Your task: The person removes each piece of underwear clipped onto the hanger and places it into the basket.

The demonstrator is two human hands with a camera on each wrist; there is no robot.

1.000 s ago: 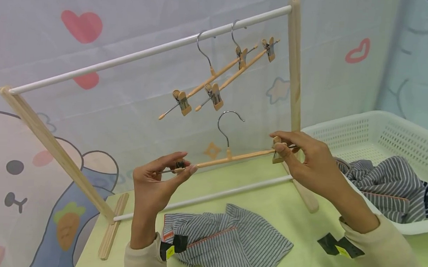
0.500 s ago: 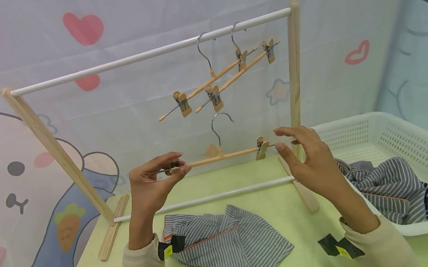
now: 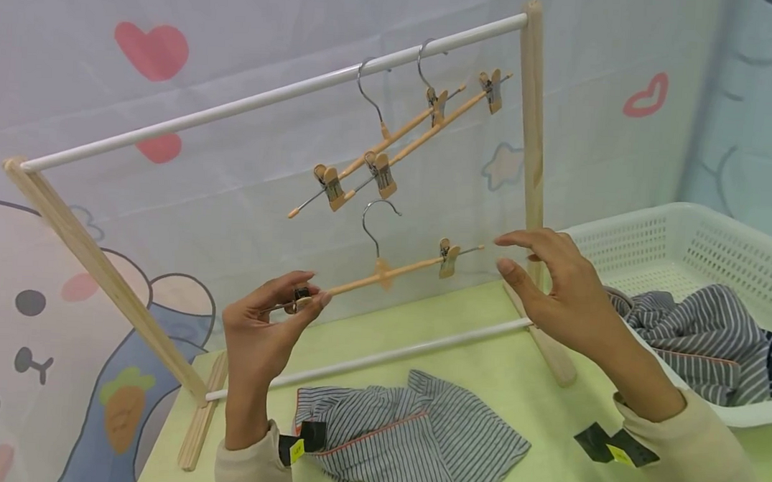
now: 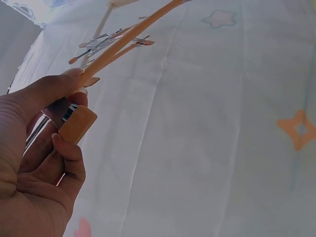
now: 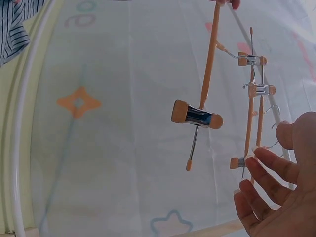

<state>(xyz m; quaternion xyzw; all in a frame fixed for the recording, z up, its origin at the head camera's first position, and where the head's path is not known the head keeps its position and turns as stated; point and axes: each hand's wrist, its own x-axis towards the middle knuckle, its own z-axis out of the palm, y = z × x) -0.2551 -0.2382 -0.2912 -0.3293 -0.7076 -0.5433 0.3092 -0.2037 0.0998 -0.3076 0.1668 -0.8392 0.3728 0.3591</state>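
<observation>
A wooden clip hanger [image 3: 404,272] with a metal hook is held up in front of the rack. My left hand [image 3: 272,322] pinches it at its left clip [image 3: 301,300]; the left wrist view shows thumb and fingers around that clip [image 4: 79,123]. The hanger's right clip [image 3: 448,259] is free of any hand. Just beyond that end, my right hand [image 3: 552,284] hovers with thumb and fingers apart, touching nothing. In the right wrist view the same free clip [image 5: 197,116] hangs apart from the right hand [image 5: 276,182].
Two more clip hangers [image 3: 384,137] hang from the white top rail [image 3: 269,96] of a wooden rack. Below lies a striped garment [image 3: 416,429] on the light green table [image 3: 545,456]. A white basket [image 3: 652,217] with striped clothes [image 3: 711,341] stands at the right.
The right hand has let go of the hanger's right clip. The left hand has moved the hanger leftward, away from it. One hanging hanger has swung slightly.
</observation>
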